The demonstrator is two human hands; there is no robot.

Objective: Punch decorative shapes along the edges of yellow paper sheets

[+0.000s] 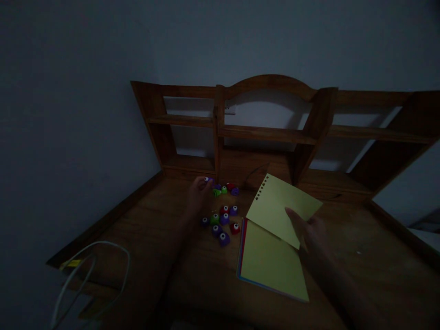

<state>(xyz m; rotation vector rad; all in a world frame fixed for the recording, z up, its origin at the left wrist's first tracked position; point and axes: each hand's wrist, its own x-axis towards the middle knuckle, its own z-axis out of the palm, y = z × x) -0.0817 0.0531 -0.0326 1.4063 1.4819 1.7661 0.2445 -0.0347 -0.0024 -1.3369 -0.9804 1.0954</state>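
The scene is dim. My left hand (199, 191) reaches to the back of the wooden desk (151, 238) and closes its fingers on a small purple punch (207, 180). Several more small punches, purple, green and red, lie in a cluster (222, 223) just right of that hand, and a few others (225, 188) sit beside the held one. My right hand (309, 231) pinches a loose yellow-green sheet (280, 208) with holes along its top edge, lifted above a pad of coloured paper (271, 263).
A wooden hutch with shelves (264, 133) stands along the desk's back against the wall. A white cable (92, 266) loops over the desk's front left corner. A raised wooden rim (110, 215) runs down the left side.
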